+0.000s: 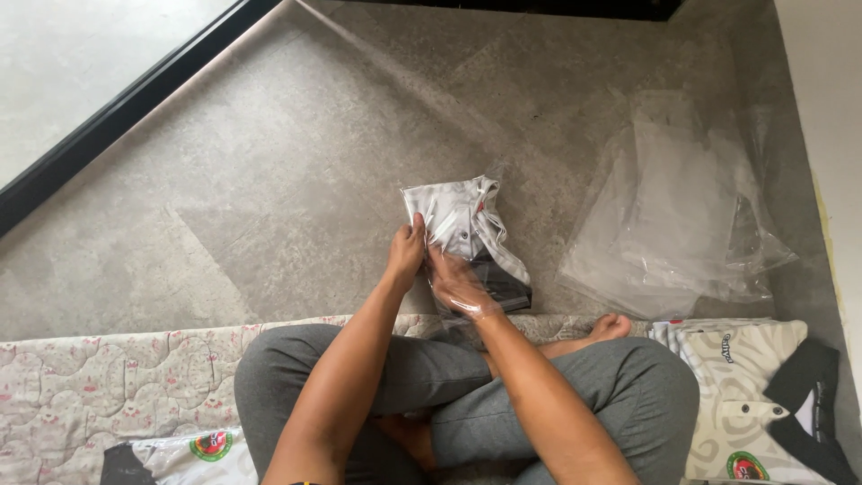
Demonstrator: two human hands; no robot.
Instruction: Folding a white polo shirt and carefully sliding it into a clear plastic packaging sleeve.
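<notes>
Quilted mat sits at far left under your crossed legs, w/ another bagged shirt at its lower edge. Your left hand pinches the top-left edge of the folded shirt; your right hand is pushed inside its clear plastic bag, pressed on the cloth, both held over the grey floor. Probably light, soft & floppy, film slick; grip folded edges, not loose film. Empty bags lie at right, more shirts below.

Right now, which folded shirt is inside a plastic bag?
The folded shirt in both hands, on the floor ahead; the shirt by the right knee lies unbagged.
</notes>
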